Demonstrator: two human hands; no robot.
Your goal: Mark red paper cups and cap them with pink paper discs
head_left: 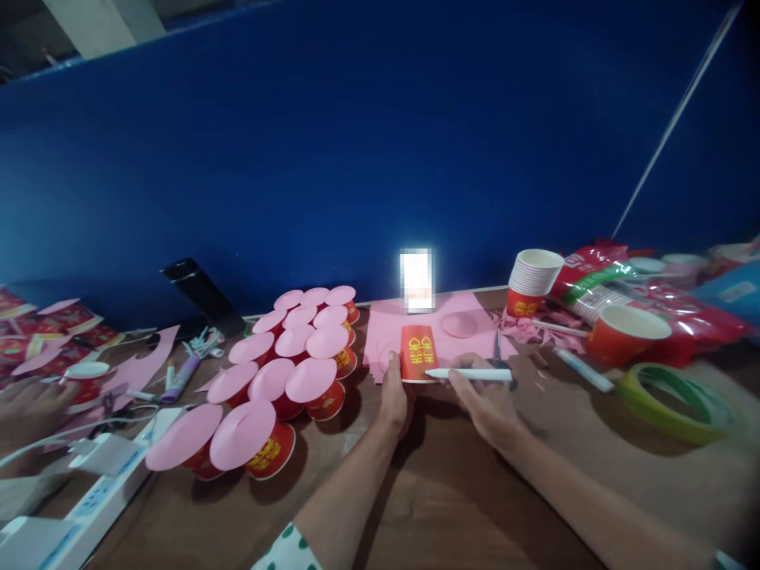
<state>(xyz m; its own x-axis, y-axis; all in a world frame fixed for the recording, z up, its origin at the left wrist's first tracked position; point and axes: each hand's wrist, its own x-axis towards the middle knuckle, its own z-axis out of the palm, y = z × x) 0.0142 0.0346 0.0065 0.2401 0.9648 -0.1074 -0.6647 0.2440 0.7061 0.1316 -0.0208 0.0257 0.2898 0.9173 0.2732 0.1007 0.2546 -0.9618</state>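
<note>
An upside-down red paper cup [419, 353] with yellow characters stands on a sheet of pink paper [469, 305] at the middle of the brown table. My left hand [394, 398] presses its fingers against the cup's left side. My right hand [488, 400] grips a white pen [470, 374] whose tip touches the cup's rim at the lower right. A pink paper cone [459, 324] lies on the sheet behind the cup. Scissors [497, 350] lie just beyond my right hand.
Several red cups capped with pink cones [279, 380] crowd the left. A cup stack [531, 283], a single cup [625, 332], plastic packs [623, 289] and a green tape roll [674, 393] lie right. Another person's hand [27, 404] and a power strip [77, 499] are far left.
</note>
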